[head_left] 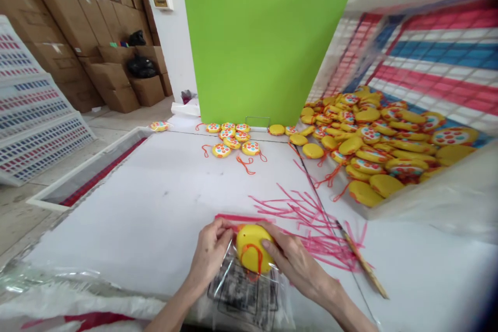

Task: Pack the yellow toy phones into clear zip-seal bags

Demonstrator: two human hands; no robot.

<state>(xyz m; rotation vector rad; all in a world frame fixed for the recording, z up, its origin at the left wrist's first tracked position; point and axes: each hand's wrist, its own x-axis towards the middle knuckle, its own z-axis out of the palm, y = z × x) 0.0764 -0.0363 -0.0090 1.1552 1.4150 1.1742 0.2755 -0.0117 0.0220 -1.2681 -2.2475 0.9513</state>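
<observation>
My right hand [298, 259] grips a round yellow toy [248, 241] by its right side, thumb on its face. An orange cord loop hangs over the toy. My left hand [212, 249] is closed at the toy's left edge, its fingers pinching the clear plastic bag [249, 295]. Black print covers the bag, which lies below and partly around the toy at the table's near edge. How far the toy sits inside the bag I cannot tell. Pink strips [241, 219] lie just beyond my fingers.
More yellow toys [361, 155] are heaped at the right; several [229, 137] lie at the table's far side. A green board [268, 46] stands behind them. A thin wooden stick [363, 262] and scattered pink strips [311, 207] are right of my hands. Plastic baskets [39, 109] stand at left.
</observation>
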